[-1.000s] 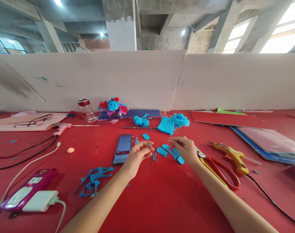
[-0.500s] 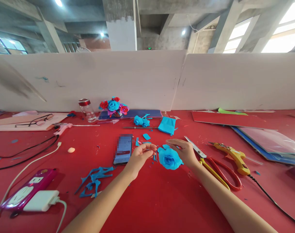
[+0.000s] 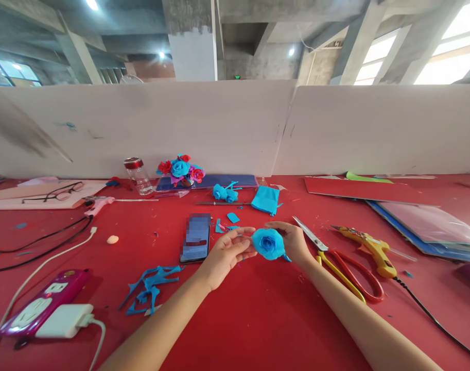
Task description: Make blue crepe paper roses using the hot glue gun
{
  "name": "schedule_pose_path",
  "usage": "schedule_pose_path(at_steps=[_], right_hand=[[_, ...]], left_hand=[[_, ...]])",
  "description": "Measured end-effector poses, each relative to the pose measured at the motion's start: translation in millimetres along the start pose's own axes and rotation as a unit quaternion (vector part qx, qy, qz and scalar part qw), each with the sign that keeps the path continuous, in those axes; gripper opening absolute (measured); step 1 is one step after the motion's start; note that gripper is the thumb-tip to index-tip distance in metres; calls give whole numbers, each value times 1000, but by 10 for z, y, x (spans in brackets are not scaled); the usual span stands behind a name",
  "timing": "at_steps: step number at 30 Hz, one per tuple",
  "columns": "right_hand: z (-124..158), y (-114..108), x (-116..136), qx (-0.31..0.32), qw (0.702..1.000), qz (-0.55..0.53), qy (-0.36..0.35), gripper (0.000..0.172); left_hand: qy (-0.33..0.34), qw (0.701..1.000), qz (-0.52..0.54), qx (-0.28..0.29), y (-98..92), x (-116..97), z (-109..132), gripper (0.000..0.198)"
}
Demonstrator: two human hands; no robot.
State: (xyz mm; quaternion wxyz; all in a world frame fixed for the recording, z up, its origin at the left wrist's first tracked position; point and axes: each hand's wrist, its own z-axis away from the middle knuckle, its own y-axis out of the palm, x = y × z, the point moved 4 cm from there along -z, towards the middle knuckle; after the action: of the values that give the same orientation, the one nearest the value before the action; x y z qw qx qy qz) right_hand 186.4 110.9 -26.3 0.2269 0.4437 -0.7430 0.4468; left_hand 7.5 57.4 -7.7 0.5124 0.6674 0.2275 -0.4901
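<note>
A blue paper rose [image 3: 268, 244] is held up over the red table [image 3: 254, 314], its spiral centre facing the camera. My right hand [image 3: 292, 241] grips it from the right, the fingers partly hidden behind the petals. My left hand [image 3: 232, 252] reaches the rose's left edge, its fingers bent and close together at the petals. Beyond the hands lie small blue scraps [image 3: 233, 217], a folded blue paper piece [image 3: 265, 200] and small blue roses [image 3: 225, 192]. A phone [image 3: 195, 238] lies just behind my left hand.
Right of my right hand are large scissors [image 3: 335, 257] and a yellow glue gun [image 3: 368, 250]. On the left are blue offcuts [image 3: 152, 288], a purple power strip [image 3: 49, 301] and a pink glue gun [image 3: 99, 206]. A flower arrangement [image 3: 181, 170] and a glass bottle [image 3: 139, 176] stand farther back.
My left hand has moved right and now meets the rose's edge. The rose has shifted slightly up and left and turned in my right hand.
</note>
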Motion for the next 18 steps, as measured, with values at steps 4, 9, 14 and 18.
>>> schedule_pose_path(at_steps=[4,9,14,18], right_hand=[[-2,-8,-26,28,998,48,-26,20],[-42,-16,-74,92,984,145,-56,23],[-446,-78,-168,106,961,247,-60,37],[-947,12,-383,151,938,300,-81,28]], left_hand=[[49,995,-24,-83,-81,-17,-13,34],[159,949,-67,-265,-315,-180,24,25],[209,912,-42,-352,-458,-314,67,23],[203,911,-30,-358,-495,-303,46,23]])
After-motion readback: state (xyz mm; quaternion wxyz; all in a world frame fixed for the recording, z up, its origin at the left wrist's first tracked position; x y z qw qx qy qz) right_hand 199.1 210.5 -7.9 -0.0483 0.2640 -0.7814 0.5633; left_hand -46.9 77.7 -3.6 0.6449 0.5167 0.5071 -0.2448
